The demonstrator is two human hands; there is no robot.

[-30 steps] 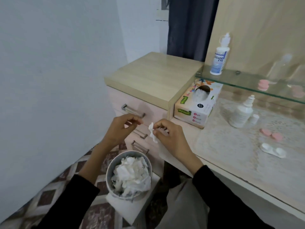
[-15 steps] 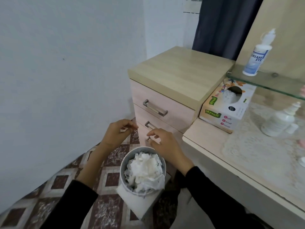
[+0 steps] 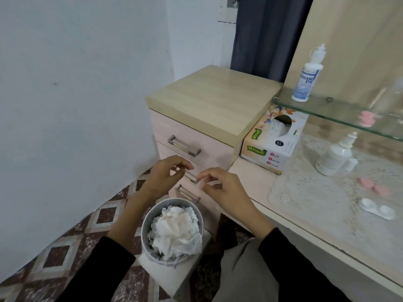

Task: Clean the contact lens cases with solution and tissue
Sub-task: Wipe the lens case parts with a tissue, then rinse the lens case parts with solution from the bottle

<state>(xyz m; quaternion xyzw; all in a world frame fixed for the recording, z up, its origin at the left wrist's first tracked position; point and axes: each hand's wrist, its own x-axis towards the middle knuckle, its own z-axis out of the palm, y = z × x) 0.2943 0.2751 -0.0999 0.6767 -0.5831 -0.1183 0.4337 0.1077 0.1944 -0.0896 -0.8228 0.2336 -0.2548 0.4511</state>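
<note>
My left hand [image 3: 162, 176] and my right hand [image 3: 224, 190] hover close together above a grey bin [image 3: 144, 227] full of crumpled white tissues [image 3: 174, 231]. The right hand's fingers are loosely curled with nothing visible in them. The left hand's fingertips curl toward the thumb; whether they pinch something small is hidden. On the desk's lace mat [image 3: 314, 205] lie a white lens case [image 3: 377, 211] and a pink lens case [image 3: 374, 186]. A white solution bottle [image 3: 333, 159] stands behind them, next to a tissue box [image 3: 272, 144].
A drawer unit [image 3: 213, 99] with metal handles stands just behind my hands. A glass shelf [image 3: 327, 108] above the desk carries a Dream Eye bottle [image 3: 307, 77] and another pink case [image 3: 367, 118]. The wall is on the left; patterned floor tiles lie below.
The tissue piece that my right hand held a second ago is gone from it. Both hands came down over the bin and have since lifted slightly.
</note>
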